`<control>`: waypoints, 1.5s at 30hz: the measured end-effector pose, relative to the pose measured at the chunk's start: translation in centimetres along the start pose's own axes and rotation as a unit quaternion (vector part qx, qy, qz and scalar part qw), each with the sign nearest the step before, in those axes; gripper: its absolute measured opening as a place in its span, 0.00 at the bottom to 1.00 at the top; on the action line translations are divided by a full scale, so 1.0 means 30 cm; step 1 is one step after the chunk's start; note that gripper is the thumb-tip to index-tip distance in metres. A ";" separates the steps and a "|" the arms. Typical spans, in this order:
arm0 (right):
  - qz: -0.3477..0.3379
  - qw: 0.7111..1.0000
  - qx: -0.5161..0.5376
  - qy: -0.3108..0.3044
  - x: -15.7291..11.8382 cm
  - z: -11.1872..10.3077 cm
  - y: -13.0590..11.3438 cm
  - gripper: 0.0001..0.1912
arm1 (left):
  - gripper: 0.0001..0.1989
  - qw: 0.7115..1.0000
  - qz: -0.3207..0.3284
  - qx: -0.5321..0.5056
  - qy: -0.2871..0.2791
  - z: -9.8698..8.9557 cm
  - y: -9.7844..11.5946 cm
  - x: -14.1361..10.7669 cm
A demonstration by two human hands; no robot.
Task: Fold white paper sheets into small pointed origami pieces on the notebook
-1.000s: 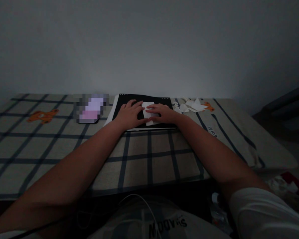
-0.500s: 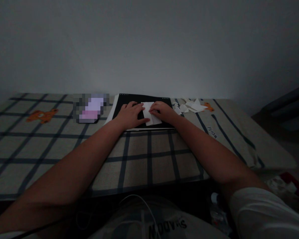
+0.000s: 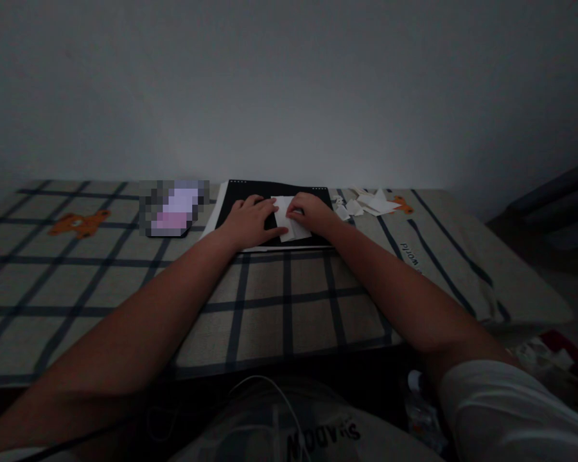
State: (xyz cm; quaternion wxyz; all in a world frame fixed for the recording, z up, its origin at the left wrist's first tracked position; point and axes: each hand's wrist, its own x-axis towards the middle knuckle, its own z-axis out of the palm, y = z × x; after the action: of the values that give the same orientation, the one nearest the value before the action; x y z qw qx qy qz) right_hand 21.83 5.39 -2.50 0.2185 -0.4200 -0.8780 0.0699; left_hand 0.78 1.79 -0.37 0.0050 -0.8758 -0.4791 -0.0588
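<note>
A small white folded sheet of paper (image 3: 285, 221) lies on a black cover or pad (image 3: 243, 190), which has white sheets showing at its left and front edges. My left hand (image 3: 251, 222) lies open at the paper's left side, fingers spread, with the thumb and a fingertip touching its edge. From the right, my right hand (image 3: 312, 213) bends over the paper, its fingers drawn together in a pinch at a fold near the middle. Part of the paper's right side is hidden beneath this hand.
Paper scraps (image 3: 366, 203) are piled right of the black cover. On the left lies a phone (image 3: 176, 208) with a blurred screen. A checked cloth (image 3: 264, 282) covers the table against a plain wall (image 3: 279, 96). Below the front edge are a white cable (image 3: 279, 391) and a plastic bottle (image 3: 421, 410).
The right fingers have shifted very slightly on the paper. My left hand keeps its place, and the whole view has moved by a small amount.
</note>
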 end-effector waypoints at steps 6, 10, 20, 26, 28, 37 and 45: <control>-0.030 0.999 0.037 -0.026 -0.015 -0.029 0.014 0.08 | 0.36 1.000 -0.006 0.004 -0.011 -0.007 0.006 -0.001; -0.044 0.997 0.055 -0.042 -0.025 -0.044 0.020 0.09 | 0.36 1.000 -0.007 0.000 -0.014 -0.011 0.008 -0.003; -0.064 0.991 0.066 -0.102 -0.040 -0.086 0.025 0.17 | 0.36 1.000 -0.001 -0.001 -0.005 -0.011 0.006 -0.004; -0.056 0.989 0.065 -0.119 -0.048 -0.090 0.028 0.22 | 0.36 1.000 -0.004 -0.001 -0.016 -0.009 0.007 -0.004; -0.051 0.989 0.062 -0.127 -0.049 -0.093 0.027 0.24 | 0.36 1.000 -0.003 -0.001 -0.016 -0.010 0.008 -0.004; -0.035 0.985 0.066 -0.158 -0.057 -0.114 0.012 0.31 | 0.36 1.000 -0.003 0.010 -0.011 -0.007 0.007 -0.002; -0.035 0.985 0.062 -0.160 -0.066 -0.106 0.012 0.37 | 0.37 1.000 -0.002 0.010 -0.004 0.001 0.002 0.000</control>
State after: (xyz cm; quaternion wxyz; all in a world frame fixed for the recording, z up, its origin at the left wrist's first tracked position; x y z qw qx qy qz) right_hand 24.58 3.91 -0.41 0.1031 -0.3582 -0.9098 0.1825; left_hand 0.82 1.76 -0.41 0.0124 -0.8748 -0.4816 -0.0507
